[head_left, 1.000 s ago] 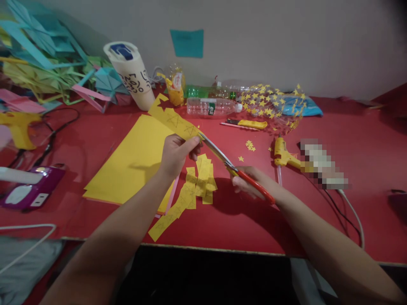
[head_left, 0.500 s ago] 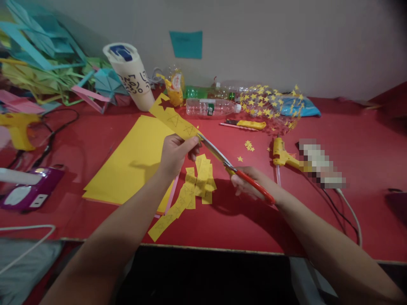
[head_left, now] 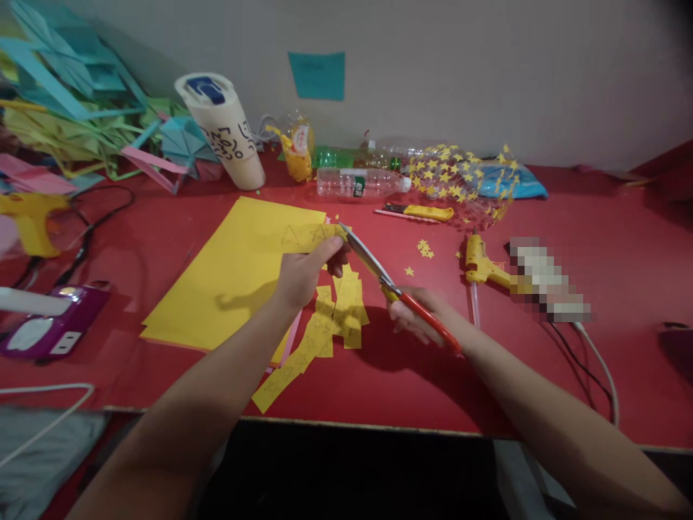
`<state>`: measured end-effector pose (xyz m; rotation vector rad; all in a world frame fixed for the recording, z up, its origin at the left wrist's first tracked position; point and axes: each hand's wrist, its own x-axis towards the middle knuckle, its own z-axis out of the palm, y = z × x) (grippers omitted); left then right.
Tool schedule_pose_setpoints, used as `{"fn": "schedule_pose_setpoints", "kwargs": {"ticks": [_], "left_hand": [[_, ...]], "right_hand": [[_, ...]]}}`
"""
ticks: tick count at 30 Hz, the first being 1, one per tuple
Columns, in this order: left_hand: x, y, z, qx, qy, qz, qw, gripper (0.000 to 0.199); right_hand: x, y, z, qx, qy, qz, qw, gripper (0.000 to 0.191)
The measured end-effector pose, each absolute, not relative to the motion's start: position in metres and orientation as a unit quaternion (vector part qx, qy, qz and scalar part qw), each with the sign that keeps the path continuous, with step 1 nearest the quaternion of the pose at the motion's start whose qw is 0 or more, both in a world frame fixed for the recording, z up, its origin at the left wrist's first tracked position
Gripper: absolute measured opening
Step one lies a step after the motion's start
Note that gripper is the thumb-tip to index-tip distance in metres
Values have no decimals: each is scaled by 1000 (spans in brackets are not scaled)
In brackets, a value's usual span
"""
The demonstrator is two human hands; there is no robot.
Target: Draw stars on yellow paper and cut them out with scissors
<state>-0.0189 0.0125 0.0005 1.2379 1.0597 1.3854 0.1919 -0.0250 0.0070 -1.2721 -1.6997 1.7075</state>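
Left grip (head_left: 306,273) is pinching a thin yellow strip (head_left: 303,236), marked with drawn stars, over the paper stack's (head_left: 221,253) far right corner. Right grip (head_left: 441,312) is wrapping round the red-handled scissors (head_left: 385,280), their metal blades pointing toward the stack. Smooth red tabletop (head_left: 390,397) is meeting a plain grey wall (head_left: 487,79) behind the stack. Flat cut strips (head_left: 346,307) are overlapping right of the stack; behind it, a cylindrical white tumbler (head_left: 227,137) is standing.
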Motion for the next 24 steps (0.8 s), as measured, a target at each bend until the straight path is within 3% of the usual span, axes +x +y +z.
{"fn": "schedule_pose_setpoints", "kwargs": {"ticks": [8,24], "left_hand": [[-15,7,8,545,506,512,429,33],[-20,11,-5,536,469,497,496,30]], "right_hand": [[188,-30,3,-463,-597,623,202,55],[183,-34,6,-471,-597,613,215,55]]}}
